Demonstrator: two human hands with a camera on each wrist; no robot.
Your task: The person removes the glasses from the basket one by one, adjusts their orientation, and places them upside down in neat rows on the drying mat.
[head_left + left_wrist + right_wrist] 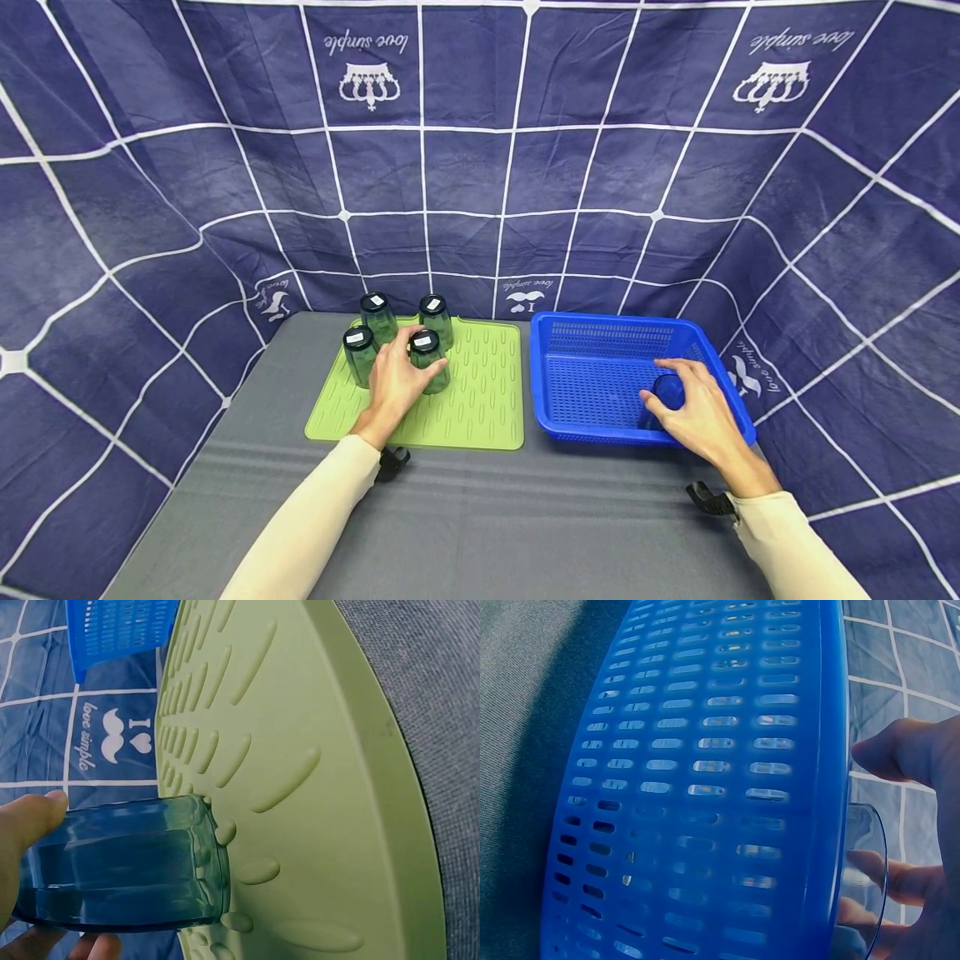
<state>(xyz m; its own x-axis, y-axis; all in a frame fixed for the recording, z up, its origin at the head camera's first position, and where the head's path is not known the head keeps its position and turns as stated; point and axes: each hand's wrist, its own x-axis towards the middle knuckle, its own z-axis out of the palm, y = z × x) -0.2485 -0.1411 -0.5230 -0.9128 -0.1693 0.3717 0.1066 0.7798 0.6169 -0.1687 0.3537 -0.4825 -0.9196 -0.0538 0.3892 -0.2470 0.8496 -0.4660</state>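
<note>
My left hand (396, 377) reaches round a green glass (426, 358) on the green mat (483, 392). Its thumb and fingers curl about that glass's sides; in the left wrist view the glass (127, 866) is down on the ridged mat. The glass is upside down, a small white label on its base. Over at the blue basket (592, 387), my right hand (697, 410) spreads around a see-through glass (666, 392) inside. In the right wrist view the thumb stands apart from this glass (866, 847), with fingers behind it; the basket wall covers its lower part.
Three more upturned green glasses, at front left (362, 354), back left (378, 315) and back right (436, 319), stand close about the left hand. The basket has a raised rim. Patterned blue cloth (472, 175) hangs behind and on both sides of the grey table (480, 517).
</note>
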